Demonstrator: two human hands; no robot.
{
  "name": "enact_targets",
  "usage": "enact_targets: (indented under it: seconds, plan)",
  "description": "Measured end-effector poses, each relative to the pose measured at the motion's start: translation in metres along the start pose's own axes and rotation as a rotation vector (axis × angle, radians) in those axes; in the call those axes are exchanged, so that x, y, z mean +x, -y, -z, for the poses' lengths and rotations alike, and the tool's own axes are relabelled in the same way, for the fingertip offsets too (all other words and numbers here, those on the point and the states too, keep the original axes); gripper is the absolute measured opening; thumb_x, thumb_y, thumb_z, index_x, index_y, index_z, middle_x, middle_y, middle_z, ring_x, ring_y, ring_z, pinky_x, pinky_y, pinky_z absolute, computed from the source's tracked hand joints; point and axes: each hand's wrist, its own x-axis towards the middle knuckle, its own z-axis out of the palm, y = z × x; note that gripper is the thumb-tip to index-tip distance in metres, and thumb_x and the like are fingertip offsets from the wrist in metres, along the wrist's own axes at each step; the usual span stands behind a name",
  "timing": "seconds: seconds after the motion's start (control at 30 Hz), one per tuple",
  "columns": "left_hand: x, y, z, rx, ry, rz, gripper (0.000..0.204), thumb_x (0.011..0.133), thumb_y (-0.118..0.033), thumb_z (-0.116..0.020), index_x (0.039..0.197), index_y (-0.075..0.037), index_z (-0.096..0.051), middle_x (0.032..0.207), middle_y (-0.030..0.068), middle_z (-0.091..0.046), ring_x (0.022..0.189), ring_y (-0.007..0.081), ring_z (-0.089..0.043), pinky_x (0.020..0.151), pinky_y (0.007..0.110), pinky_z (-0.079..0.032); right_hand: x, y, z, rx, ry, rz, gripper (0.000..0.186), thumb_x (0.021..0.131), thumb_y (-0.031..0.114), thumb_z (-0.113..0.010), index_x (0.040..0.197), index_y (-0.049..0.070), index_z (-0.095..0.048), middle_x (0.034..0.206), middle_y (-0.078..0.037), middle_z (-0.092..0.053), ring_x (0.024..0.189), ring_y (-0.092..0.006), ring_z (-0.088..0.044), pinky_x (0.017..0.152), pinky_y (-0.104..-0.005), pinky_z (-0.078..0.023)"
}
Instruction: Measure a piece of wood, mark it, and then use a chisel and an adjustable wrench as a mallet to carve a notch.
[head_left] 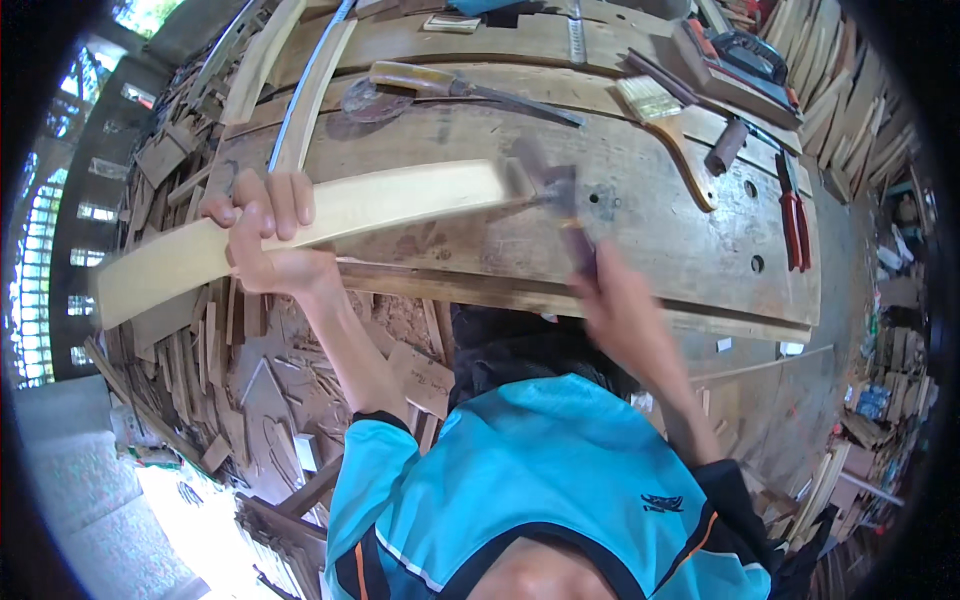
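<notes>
My left hand is wrapped round a pale wooden slat and holds it slanting over the front left of the workbench. The slat's left end sticks out past the bench edge. Closed on a handle, my right hand grips a hammer, blurred by motion. The hammer's head is close to the slat's right end; whether they touch, I cannot tell. Behind the slat lies a chisel with a yellowish handle, near a round translucent disc.
On the bench's right are a wooden-handled paintbrush, a dark short cylinder, red-handled pliers and a power tool. Wooden strips lie at the back left. Scrap wood is piled left of the bench, with shavings below.
</notes>
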Motion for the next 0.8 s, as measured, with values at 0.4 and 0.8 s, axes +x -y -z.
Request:
enact_targets:
  seconds: [0.4,0.8]
  plan:
    - [0.0,-0.005,0.012,-0.009,-0.024,0.01,0.017,0.066,-0.002,-0.044,0.074,-0.016,-0.039,0.055,-0.0021,-0.028,0.043,0.0068,-0.026,0.042,0.02,-0.029,0.02,0.063,0.065,0.676,-0.581,-0.009,0.015,0.091,0.016,-0.038,0.1,0.004,-0.039,0.06,0.0,-0.036,0.04,-0.0041,-0.031,0.035,-0.0187,-0.028]
    - [-0.046,-0.016,0.066,0.744,-0.198,1.173,0.043,0.08,-0.048,-0.048,0.065,-0.008,-0.047,0.051,0.0001,-0.046,0.036,0.0053,-0.037,0.028,0.017,-0.022,0.021,-0.039,0.083,-0.185,-0.253,-0.19,0.016,0.069,0.01,-0.061,0.078,-0.001,-0.053,0.058,-0.015,-0.055,0.05,-0.0235,-0.056,0.047,-0.0327,-0.043]
